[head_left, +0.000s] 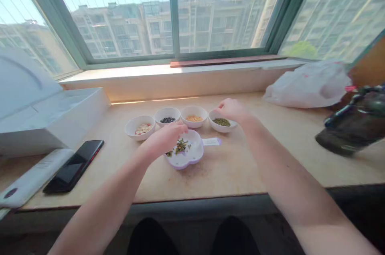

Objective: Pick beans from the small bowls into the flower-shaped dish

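- Three things are seen far to the left of the heart-shaped dish (197, 151): a white box (60, 114), a long white device (30, 181) and a dark phone (73, 165), all lying on the worktop (240, 166).
- Just behind and to the left of the dish, a pale-filled bowl (130, 126) and a black-seed bowl (167, 111) are set side by side.
- The left hand (164, 138) is held over the dish's left lobe. Its fingers (179, 128) are bunched with tips down, directly above the mixed grains. Whether anything is pinched between them cannot be told.
- The dish itself lies in front of the row of bowls and is broader from side to side. Of the two hands, the left is the nearer to it.
- Straight behind the dish, a yellow-grain bowl (194, 110) is placed.
- Just to the right of the dish, a small white tag (211, 141) lies with its long axis running left to right. Its print is too small to be read.
- Behind and to the right of the dish, a green-bean bowl (222, 128) is covered at its far rim by the right hand (233, 110). The fingers are curled loosely downward, and a hold on anything cannot be made out.
- Far to the right of the dish, a white plastic bag (309, 84) and a blurred dark object (351, 126) are seen. No brand or writing can be read anywhere.
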{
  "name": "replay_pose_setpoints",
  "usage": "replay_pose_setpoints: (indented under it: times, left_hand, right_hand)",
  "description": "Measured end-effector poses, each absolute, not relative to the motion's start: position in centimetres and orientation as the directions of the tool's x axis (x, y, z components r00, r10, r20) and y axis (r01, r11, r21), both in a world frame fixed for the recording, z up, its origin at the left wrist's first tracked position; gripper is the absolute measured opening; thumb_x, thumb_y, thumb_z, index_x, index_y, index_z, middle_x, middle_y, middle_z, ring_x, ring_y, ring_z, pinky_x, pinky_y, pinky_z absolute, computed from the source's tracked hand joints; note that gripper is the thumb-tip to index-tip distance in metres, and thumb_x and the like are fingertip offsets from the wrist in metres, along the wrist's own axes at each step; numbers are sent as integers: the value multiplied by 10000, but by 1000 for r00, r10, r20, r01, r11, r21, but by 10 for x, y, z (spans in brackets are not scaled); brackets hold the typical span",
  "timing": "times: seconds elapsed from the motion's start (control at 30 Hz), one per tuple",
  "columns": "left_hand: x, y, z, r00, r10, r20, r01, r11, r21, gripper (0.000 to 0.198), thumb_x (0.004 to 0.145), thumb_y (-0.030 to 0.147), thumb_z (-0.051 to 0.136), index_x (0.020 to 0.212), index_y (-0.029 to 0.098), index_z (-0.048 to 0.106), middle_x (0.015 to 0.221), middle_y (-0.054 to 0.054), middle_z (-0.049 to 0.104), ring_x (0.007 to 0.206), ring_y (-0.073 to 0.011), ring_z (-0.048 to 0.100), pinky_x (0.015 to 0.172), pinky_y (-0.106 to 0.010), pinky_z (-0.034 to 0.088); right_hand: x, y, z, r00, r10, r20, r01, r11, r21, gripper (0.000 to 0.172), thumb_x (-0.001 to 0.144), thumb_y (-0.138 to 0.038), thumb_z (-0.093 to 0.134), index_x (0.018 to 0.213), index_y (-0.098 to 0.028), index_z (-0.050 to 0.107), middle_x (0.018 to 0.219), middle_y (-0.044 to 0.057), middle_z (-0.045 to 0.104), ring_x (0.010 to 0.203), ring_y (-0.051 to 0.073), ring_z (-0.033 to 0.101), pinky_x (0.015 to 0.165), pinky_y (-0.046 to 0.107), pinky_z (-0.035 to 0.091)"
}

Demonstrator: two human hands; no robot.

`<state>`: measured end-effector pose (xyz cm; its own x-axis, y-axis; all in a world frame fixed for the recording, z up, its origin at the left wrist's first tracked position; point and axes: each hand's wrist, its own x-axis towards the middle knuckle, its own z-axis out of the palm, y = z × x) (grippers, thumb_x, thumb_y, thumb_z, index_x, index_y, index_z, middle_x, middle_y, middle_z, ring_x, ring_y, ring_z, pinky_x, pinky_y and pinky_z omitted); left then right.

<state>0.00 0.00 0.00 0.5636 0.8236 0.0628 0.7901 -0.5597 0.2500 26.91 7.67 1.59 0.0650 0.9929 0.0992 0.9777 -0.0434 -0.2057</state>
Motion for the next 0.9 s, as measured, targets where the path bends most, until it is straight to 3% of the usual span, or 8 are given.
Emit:
replay_pose_setpoints:
  times: [0.2,0.57,0.67,0.77,0.9]
  left_hand:
    - [2,2,1,579,808,112,770,-587,249,405,891,20,396,1084,209,697,1095,-54,682,898,-169,665,764,-266,488]
    - [12,10,-7,519,556,649,499,-813,298,361,930,40,496,1211,223,632,1218,-71,626,910,-115,674,866,-291,565]
    - [16,8,-11,453,524,721,447,-834,325,355,916,41,539,1202,232,627,1212,-63,611,856,-95,673,856,-280,586]
    - [19,9,-15,385,517,765,393,-841,371,335,901,46,574,1176,230,625,1208,-61,583,871,-100,678,852,-284,607]
    - [19,14,-19,364,515,776,372,-845,386,331,902,40,569,1171,227,615,1219,-62,553,911,-105,678,838,-280,622]
  right_hand:
    - [269,79,13,66,990,127,974,-37,-222,253,855,-371,644,977,-191,773,963,128,762,901,262,700,698,302,463]
    - [262,78,10,38,971,236,952,37,-305,256,881,-370,623,936,-178,784,978,117,777,908,246,696,742,307,478]
    - [255,76,11,-80,945,317,873,220,-435,242,891,-352,620,885,-166,776,924,101,769,847,215,678,753,306,467]
    - [244,68,11,-283,906,315,646,423,-635,334,897,-459,619,845,-158,755,799,55,726,721,166,619,692,291,436]
    - [228,53,7,-558,811,173,369,430,-824,551,915,-671,524,810,-163,709,664,-1,605,560,106,467,554,264,338]
